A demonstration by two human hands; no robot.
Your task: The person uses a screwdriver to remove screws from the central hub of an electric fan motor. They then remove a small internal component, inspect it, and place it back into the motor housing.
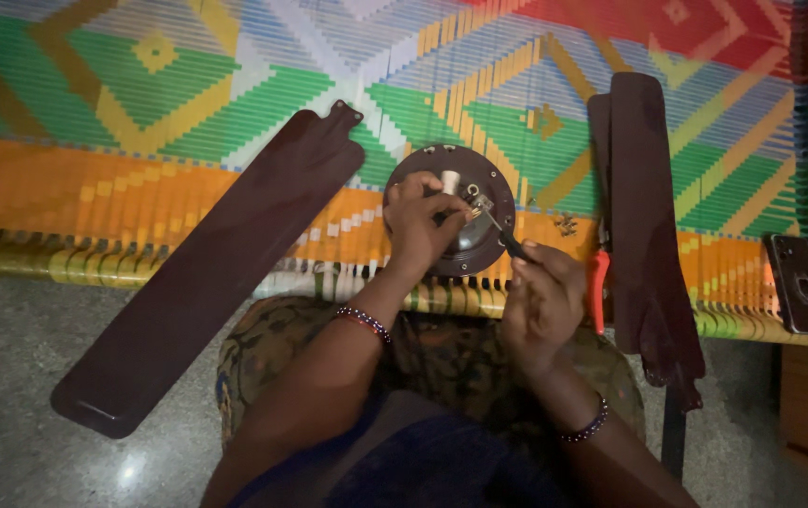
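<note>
Head view looks straight down: nearest are two forearms with beaded bracelets, rising from the lap. Right hand (543,299) is closed around a dark-handled screwdriver (501,231), its tip angled up-left into the round dark fan motor housing (451,209). Left hand (420,223) rests on that housing, fingers curled and pinching a small part at its centre, beside a short pale shaft. Housing sits at the front edge of a colourful woven cot (141,141). Just right of the right hand lie red-handled pliers (597,287). To the left, one dark fan blade (216,268) slants off the cot toward the floor; stacked blades (644,216) lie at right, a phone (796,284) beyond them.
</note>
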